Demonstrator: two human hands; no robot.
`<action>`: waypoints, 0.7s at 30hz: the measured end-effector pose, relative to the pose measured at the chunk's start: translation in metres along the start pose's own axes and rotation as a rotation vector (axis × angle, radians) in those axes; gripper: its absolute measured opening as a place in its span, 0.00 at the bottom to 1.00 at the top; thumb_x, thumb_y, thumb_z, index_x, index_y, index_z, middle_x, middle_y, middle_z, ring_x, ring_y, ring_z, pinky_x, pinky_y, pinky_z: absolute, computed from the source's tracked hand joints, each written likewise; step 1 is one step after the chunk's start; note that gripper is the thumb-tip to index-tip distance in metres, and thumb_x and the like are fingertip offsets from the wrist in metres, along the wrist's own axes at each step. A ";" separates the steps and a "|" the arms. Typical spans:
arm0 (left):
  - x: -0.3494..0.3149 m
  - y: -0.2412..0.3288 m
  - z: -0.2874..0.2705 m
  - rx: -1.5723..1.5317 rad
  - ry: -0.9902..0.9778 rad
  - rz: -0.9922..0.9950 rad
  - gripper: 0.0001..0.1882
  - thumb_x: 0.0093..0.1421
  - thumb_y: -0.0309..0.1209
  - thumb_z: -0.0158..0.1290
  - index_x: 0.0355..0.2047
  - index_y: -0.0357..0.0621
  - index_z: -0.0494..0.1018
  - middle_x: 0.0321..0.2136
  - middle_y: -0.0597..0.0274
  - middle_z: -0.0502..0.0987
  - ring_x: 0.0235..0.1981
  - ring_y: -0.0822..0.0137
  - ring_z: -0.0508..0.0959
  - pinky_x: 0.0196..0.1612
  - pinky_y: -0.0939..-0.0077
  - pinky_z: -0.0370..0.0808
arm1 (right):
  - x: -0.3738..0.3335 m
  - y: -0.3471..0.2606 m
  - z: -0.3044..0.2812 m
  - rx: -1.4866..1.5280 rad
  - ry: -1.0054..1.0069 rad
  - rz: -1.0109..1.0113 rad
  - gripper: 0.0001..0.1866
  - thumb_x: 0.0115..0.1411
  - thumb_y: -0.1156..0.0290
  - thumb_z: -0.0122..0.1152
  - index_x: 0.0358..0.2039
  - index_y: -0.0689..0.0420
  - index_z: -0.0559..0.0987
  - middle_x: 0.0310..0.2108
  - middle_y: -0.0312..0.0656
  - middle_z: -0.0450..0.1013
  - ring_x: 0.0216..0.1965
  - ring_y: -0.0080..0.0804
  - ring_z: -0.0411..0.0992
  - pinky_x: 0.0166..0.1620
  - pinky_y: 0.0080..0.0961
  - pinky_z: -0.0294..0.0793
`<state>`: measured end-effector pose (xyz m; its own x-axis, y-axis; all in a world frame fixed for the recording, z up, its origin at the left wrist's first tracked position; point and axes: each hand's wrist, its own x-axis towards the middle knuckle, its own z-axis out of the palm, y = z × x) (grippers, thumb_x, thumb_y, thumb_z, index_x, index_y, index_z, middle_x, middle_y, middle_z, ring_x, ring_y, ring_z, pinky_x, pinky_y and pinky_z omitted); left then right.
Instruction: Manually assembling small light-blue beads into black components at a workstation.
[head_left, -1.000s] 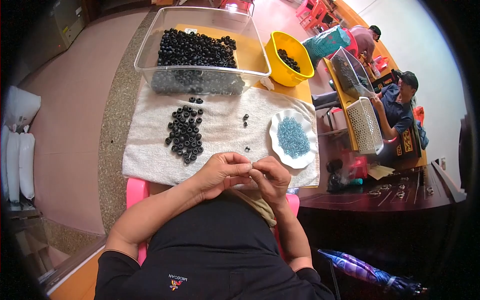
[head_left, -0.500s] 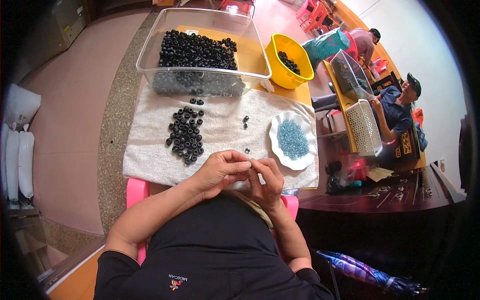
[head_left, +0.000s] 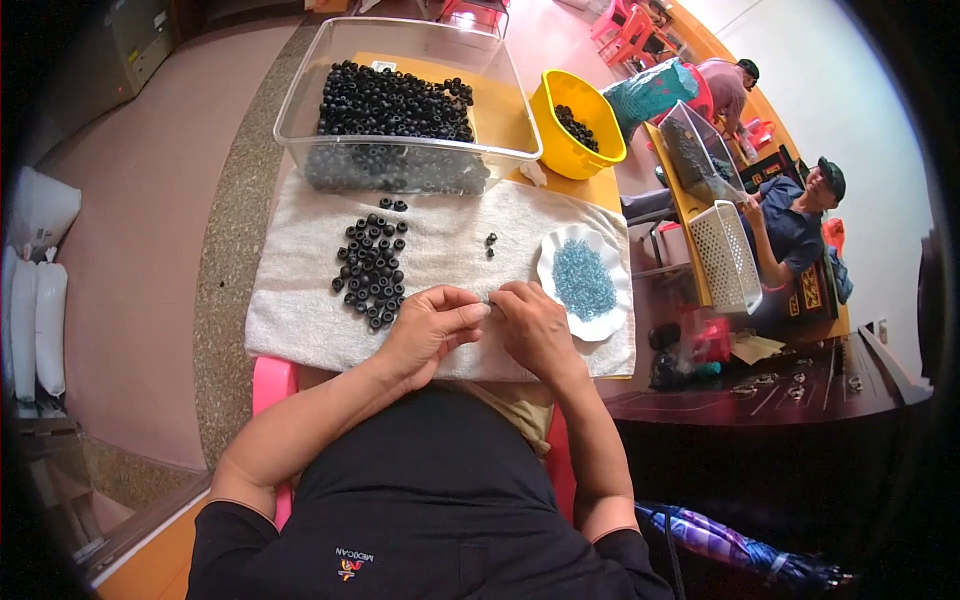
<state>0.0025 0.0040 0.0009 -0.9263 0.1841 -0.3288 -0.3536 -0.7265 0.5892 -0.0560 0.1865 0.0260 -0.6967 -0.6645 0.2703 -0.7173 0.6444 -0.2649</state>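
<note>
My left hand (head_left: 437, 332) hovers over the near part of a white towel (head_left: 300, 320), thumb and forefinger pinched together; whatever is between them is too small to make out. Close beside its fingertips, my right hand (head_left: 537, 326) curls its fingers downward toward the towel, and its fingertips hide anything they grip. A loose cluster of round black plastic pieces with holes (head_left: 372, 262) lies left of the hands. Beyond the hands are small dark pieces (head_left: 491, 239). Right of them sits a white scalloped plate (head_left: 549, 270) holding many tiny clear-blue pieces (head_left: 585, 278).
A clear plastic bin (head_left: 410, 145) of black pieces stands at the towel's far edge. Beside it is a yellow tub (head_left: 570, 150) with more. At the right, a person (head_left: 795, 215) works by a white perforated basket (head_left: 735, 258). A folded umbrella (head_left: 730, 545) lies at lower right.
My fingertips were together; now they are slightly apart. Both hands have moved forward, and the right covers the spot where a small dark piece lay on the towel.
</note>
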 end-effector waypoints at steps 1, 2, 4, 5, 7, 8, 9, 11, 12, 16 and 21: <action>0.000 0.000 0.000 0.000 -0.001 0.000 0.04 0.59 0.25 0.59 0.34 0.43 0.75 0.31 0.67 0.77 0.32 0.77 0.76 0.37 0.80 0.78 | 0.001 0.000 0.001 -0.025 -0.034 0.000 0.11 0.51 0.78 0.59 0.37 0.57 0.79 0.35 0.42 0.75 0.38 0.42 0.74 0.41 0.35 0.74; 0.000 0.000 0.000 -0.001 -0.001 0.001 0.04 0.59 0.25 0.59 0.34 0.43 0.75 0.31 0.67 0.77 0.32 0.77 0.76 0.37 0.80 0.78 | 0.003 0.001 0.001 -0.050 -0.067 0.000 0.10 0.51 0.77 0.59 0.37 0.56 0.79 0.35 0.42 0.75 0.38 0.43 0.74 0.40 0.35 0.74; 0.001 0.001 0.001 0.018 0.003 0.009 0.05 0.60 0.25 0.58 0.36 0.41 0.74 0.30 0.66 0.77 0.31 0.74 0.77 0.38 0.79 0.79 | 0.004 0.003 0.003 -0.055 -0.074 -0.008 0.10 0.50 0.77 0.58 0.35 0.56 0.78 0.34 0.42 0.73 0.38 0.42 0.73 0.39 0.35 0.75; 0.002 0.000 0.000 0.019 -0.002 0.012 0.05 0.60 0.25 0.58 0.36 0.41 0.74 0.30 0.66 0.77 0.31 0.74 0.77 0.38 0.79 0.79 | 0.005 0.004 0.003 -0.060 -0.080 -0.015 0.09 0.48 0.77 0.58 0.33 0.55 0.77 0.33 0.42 0.72 0.38 0.41 0.72 0.38 0.34 0.76; 0.002 -0.002 -0.002 0.016 0.008 0.014 0.05 0.60 0.25 0.58 0.35 0.42 0.74 0.30 0.66 0.77 0.31 0.74 0.77 0.37 0.79 0.79 | 0.007 0.002 0.001 -0.069 -0.120 -0.005 0.09 0.48 0.77 0.58 0.33 0.55 0.77 0.33 0.43 0.72 0.38 0.41 0.72 0.39 0.35 0.75; 0.002 -0.001 -0.002 0.018 0.000 0.017 0.05 0.60 0.25 0.58 0.35 0.42 0.74 0.30 0.66 0.77 0.31 0.74 0.77 0.37 0.79 0.79 | 0.009 0.000 -0.001 -0.073 -0.163 0.006 0.09 0.47 0.77 0.57 0.33 0.55 0.77 0.32 0.43 0.72 0.38 0.41 0.72 0.39 0.35 0.75; 0.001 0.000 0.000 0.029 0.021 0.012 0.05 0.60 0.25 0.58 0.35 0.42 0.74 0.30 0.66 0.77 0.31 0.74 0.77 0.37 0.78 0.78 | 0.011 -0.003 -0.004 -0.070 -0.198 0.023 0.08 0.47 0.77 0.57 0.31 0.56 0.76 0.32 0.44 0.72 0.38 0.43 0.72 0.40 0.36 0.75; 0.001 -0.001 -0.001 0.028 0.025 0.010 0.05 0.59 0.25 0.59 0.35 0.43 0.74 0.30 0.67 0.77 0.31 0.74 0.77 0.37 0.78 0.78 | 0.011 -0.001 -0.003 -0.078 -0.205 0.042 0.07 0.47 0.77 0.57 0.30 0.57 0.76 0.32 0.45 0.72 0.38 0.43 0.72 0.41 0.36 0.75; 0.001 -0.001 0.000 0.033 0.015 0.013 0.05 0.59 0.25 0.59 0.35 0.43 0.74 0.30 0.67 0.77 0.31 0.74 0.77 0.37 0.78 0.78 | 0.011 0.000 -0.003 -0.078 -0.219 0.058 0.06 0.48 0.77 0.56 0.29 0.58 0.75 0.32 0.45 0.72 0.38 0.44 0.72 0.41 0.37 0.75; -0.002 0.001 0.001 0.033 0.023 0.003 0.05 0.59 0.24 0.59 0.35 0.42 0.75 0.32 0.67 0.77 0.31 0.75 0.77 0.37 0.82 0.78 | 0.012 0.000 -0.005 -0.004 -0.216 0.070 0.05 0.50 0.77 0.55 0.29 0.59 0.75 0.30 0.47 0.71 0.37 0.45 0.72 0.41 0.38 0.73; -0.001 -0.002 0.001 0.042 0.021 0.013 0.05 0.59 0.25 0.59 0.36 0.42 0.74 0.32 0.66 0.78 0.31 0.74 0.77 0.38 0.79 0.78 | 0.004 0.003 0.000 0.263 0.011 0.099 0.06 0.53 0.79 0.59 0.33 0.60 0.78 0.32 0.46 0.74 0.36 0.40 0.74 0.39 0.31 0.73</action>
<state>0.0040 0.0054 0.0007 -0.9279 0.1605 -0.3366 -0.3474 -0.7002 0.6237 -0.0609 0.1854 0.0265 -0.7645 -0.5980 0.2409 -0.6216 0.5845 -0.5215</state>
